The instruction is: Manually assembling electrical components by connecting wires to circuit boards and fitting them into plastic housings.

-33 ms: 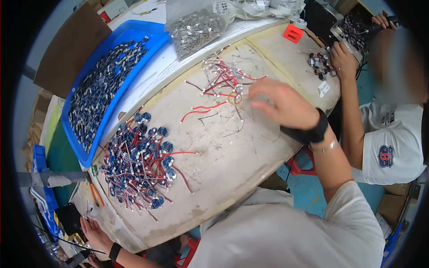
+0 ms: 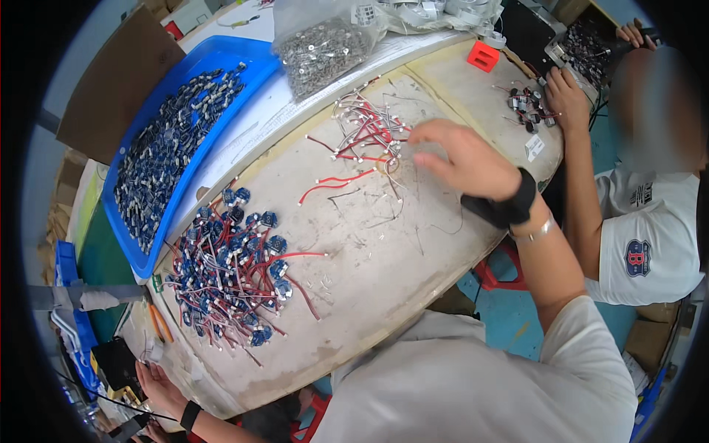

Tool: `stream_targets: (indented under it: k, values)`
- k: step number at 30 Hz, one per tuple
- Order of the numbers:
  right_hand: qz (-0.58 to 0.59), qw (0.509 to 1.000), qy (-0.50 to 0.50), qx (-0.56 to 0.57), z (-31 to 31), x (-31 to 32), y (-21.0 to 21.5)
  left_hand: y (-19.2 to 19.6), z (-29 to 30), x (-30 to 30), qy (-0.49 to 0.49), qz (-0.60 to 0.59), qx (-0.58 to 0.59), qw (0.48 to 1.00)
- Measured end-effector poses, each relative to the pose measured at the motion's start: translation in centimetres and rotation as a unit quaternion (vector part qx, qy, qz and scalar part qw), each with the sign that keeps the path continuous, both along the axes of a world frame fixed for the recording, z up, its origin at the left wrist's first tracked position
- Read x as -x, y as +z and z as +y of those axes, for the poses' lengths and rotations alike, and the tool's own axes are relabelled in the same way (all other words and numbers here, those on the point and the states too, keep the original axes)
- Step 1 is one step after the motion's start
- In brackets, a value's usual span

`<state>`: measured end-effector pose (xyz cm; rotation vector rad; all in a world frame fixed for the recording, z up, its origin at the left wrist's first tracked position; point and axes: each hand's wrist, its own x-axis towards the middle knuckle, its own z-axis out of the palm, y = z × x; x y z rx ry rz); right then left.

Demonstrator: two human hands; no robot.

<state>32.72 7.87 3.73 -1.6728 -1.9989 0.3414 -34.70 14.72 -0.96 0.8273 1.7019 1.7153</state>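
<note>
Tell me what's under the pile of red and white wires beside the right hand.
Between the wires near the right hand, pale tabletop shows through. Where they bunch and overlap, the surface is covered; anything small there can't be made out.

Right of blue tray (image 2: pixel 255 55), right hand (image 2: pixel 473 162) blurred, fingertip contact with wire pile (image 2: pixel 378 133) unclear. Below tray, left hand's (image 2: pixel 160 387) grip too small to tell.

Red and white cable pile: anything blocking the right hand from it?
Nothing visible. The right hand is at the right edge of the red and white cable pile, thumb and fingers pointing toward it, with no other object between. From this one view I can't tell whether a fingertip touches a cable.
</note>
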Motion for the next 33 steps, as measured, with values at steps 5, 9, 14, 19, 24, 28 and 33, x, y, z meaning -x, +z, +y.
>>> stream_targets:
  k: [5,9,14,19,24,28,33]
  values:
    - [-0.092,0.97,-0.13,0.186,4.0,-1.1,-1.2,1.4,1.0,-3.8,0.201,0.308,0.086,0.926]
    - [-0.135,0.973,-0.049,0.179,7.1,1.5,-2.5,7.1,0.6,-14.2,-0.016,0.272,-0.065,0.96]
    - [-0.088,0.987,-0.029,0.128,9.3,6.4,-2.7,11.6,0.8,-27.6,-0.407,0.423,-0.105,0.802]
    - [-0.084,0.995,-0.027,-0.033,9.9,3.2,-3.5,13.5,-0.5,-37.0,-0.641,0.526,-0.158,0.536]
    - [-0.161,0.979,-0.082,0.096,10.9,3.7,-4.2,11.6,-1.2,-38.6,-0.739,0.452,-0.174,0.468]
    - [0.017,0.997,-0.066,0.03,10.2,3.1,-2.8,11.5,-1.7,-36.8,-0.734,0.465,-0.113,0.481]
    - [0.01,0.874,-0.422,-0.239,10.8,-5.9,-1.6,10.2,-1.4,-34.3,-0.731,0.45,-0.076,0.507]
